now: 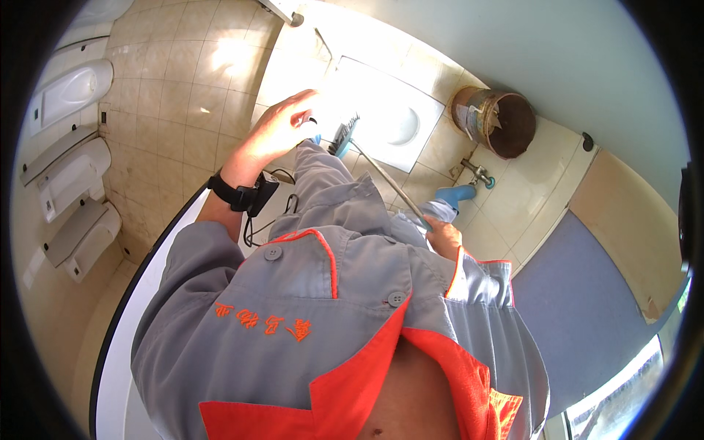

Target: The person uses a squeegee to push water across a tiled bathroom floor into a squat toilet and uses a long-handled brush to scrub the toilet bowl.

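My right hand point(444, 236) grips the thin handle point(393, 184) of a long scrub brush near its end. The brush head point(344, 137), blue-backed with dark bristles, lies at the near left edge of a white squat toilet pan point(404, 126) set in the tiled floor. My left hand point(286, 124) is raised in front of my left leg, fingers curled, with a black strapped device point(247, 195) on the wrist. Glare washes out the area by its fingertips, where a small dark and white thing shows; whether the hand holds it is unclear.
A rusty, stained bucket point(495, 121) stands right of the pan. Near it are a metal valve point(478, 173) and my blue boot point(456, 195). Partition walls point(583, 308) enclose the right side. Several wall urinals point(77, 93) line the far left. A cable point(250, 231) hangs from the wrist device.
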`<state>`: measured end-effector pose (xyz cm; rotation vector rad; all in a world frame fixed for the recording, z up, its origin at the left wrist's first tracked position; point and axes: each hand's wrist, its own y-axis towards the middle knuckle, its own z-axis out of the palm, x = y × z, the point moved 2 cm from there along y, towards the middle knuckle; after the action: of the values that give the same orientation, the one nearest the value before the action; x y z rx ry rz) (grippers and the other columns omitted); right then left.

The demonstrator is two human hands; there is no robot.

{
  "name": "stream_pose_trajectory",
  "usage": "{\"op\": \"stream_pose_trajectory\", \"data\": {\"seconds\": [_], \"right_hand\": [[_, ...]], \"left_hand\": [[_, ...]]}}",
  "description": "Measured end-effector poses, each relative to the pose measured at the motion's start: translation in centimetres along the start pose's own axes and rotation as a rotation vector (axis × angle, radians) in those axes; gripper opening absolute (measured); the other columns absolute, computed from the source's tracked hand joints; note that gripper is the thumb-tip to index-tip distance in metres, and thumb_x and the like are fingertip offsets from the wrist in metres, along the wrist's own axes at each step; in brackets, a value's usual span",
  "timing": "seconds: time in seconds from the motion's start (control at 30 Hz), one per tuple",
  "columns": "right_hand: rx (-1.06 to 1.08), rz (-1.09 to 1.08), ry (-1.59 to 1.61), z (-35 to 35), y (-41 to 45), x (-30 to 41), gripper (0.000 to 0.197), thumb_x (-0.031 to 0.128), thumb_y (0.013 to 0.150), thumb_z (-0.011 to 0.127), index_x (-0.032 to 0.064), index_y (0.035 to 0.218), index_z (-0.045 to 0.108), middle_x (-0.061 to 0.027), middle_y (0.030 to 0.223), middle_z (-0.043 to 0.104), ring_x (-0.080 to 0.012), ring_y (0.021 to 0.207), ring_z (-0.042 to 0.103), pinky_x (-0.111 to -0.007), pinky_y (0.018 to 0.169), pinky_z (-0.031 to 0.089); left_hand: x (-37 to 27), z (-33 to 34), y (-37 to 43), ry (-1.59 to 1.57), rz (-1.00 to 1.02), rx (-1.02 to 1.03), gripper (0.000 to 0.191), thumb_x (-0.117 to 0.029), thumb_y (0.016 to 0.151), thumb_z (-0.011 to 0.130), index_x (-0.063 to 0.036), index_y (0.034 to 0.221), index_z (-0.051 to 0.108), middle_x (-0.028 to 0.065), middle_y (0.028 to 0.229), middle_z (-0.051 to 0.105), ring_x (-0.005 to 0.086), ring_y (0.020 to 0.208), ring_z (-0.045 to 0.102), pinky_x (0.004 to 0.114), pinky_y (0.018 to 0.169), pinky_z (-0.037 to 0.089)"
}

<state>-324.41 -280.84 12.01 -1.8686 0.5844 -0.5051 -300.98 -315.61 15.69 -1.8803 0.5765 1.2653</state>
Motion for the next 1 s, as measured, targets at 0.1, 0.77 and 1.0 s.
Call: {"op": "stream_pose_trajectory", "data": {"seconds": [0.1,0.77,1.0], "right_hand": [[-0.045,-0.016,-0.006,-0.2,-0.2,0.1,0.047,0.018,0.071,0.052,0.0202,0.119,0.049,-0.0156,0.092,0.061,-0.0309,0.085,0.058,-0.039,0.075,0.046],[0.015,-0.103,-0.065,-1.6,-0.4,2.7,0.048,0.012,0.073,0.051,0.0186,0.120,0.047,-0.0153,0.096,0.060,-0.0301,0.087,0.059,-0.039,0.075,0.047],[-0.088,-0.061,0.023,-0.9,-0.4,1.2,0.047,0.016,0.071,0.050,0.0220,0.117,0.051,-0.0140,0.094,0.061,-0.0294,0.088,0.058,-0.037,0.077,0.046]], "left_hand": [[0.7,-0.3,-0.2,0.119,-0.022,0.018,0.030,-0.002,0.071,0.052,-0.0049,0.100,0.048,0.0015,0.081,0.046,0.0096,0.064,0.038,0.021,0.060,0.038],[1.6,0.7,-0.9,0.073,-0.021,0.023,0.045,-0.006,0.071,0.058,-0.0063,0.115,0.047,0.0002,0.091,0.052,0.0085,0.064,0.041,0.021,0.061,0.039],[0.3,0.3,-0.7,0.135,-0.032,0.056,0.033,-0.011,0.072,0.058,-0.0062,0.104,0.049,0.0016,0.084,0.049,0.0100,0.065,0.040,0.022,0.062,0.039]]}}
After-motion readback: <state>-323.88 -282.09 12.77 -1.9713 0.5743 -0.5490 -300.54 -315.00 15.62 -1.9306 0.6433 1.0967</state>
